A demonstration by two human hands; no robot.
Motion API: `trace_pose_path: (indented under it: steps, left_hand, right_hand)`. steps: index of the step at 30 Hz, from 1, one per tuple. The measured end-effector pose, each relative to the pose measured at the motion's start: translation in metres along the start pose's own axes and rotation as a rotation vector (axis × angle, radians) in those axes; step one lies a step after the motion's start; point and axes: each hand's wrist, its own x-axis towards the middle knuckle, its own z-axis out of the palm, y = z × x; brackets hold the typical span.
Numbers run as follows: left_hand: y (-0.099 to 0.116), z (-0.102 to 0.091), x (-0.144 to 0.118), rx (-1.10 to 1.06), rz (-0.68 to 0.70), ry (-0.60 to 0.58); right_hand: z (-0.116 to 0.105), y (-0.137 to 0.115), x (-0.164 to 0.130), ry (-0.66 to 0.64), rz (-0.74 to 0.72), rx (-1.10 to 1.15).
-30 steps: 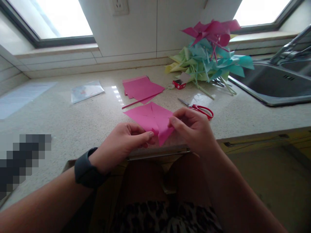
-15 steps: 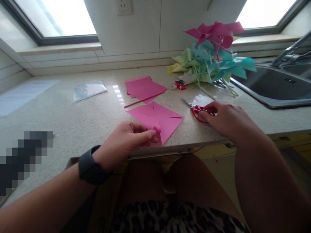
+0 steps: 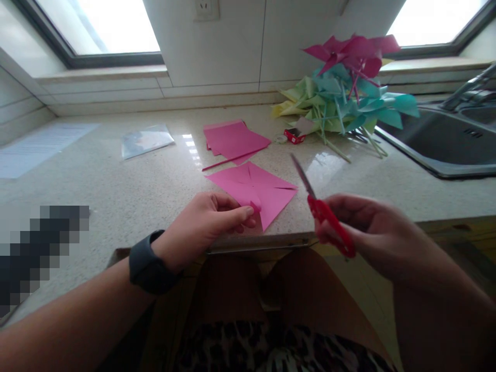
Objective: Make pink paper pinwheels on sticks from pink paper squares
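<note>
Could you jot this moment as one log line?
left hand: pinching slit pink paper | right hand: holding red-handled scissors | nearby: paper pinwheels

The person's left forearm (image 3: 87, 305) slants up from the lower left to the left hand (image 3: 205, 222), whose straight thumb meets the bent index finger in a pinch, the other fingers curled beneath. The right forearm (image 3: 437, 289) enters from the lower right; the right hand (image 3: 374, 235), slightly blurred, has its fingers bent in a grip. The hands are well apart, both thighs (image 3: 228, 284) below.
</note>
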Motion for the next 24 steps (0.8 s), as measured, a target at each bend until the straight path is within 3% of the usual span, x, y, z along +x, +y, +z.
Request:
trace_pose_path:
  steps: [3, 6, 12, 24]
  left_hand:
    - [0.0, 0.0, -0.001, -0.011, -0.005, 0.01]
    - [0.0, 0.0, -0.001, -0.028, -0.015, 0.01]
    - [0.003, -0.001, -0.001, -0.043, 0.006, 0.003]
    - [0.004, 0.0, -0.002, -0.063, -0.033, 0.014]
  right_hand:
    - [0.026, 0.005, -0.016, -0.164, 0.129, 0.261]
    - [0.038, 0.014, -0.021, -0.248, 0.177, 0.35]
    - [0.044, 0.027, -0.022, -0.282, 0.103, 0.393]
    - [0.058, 0.034, -0.022, -0.235, 0.166, 0.409]
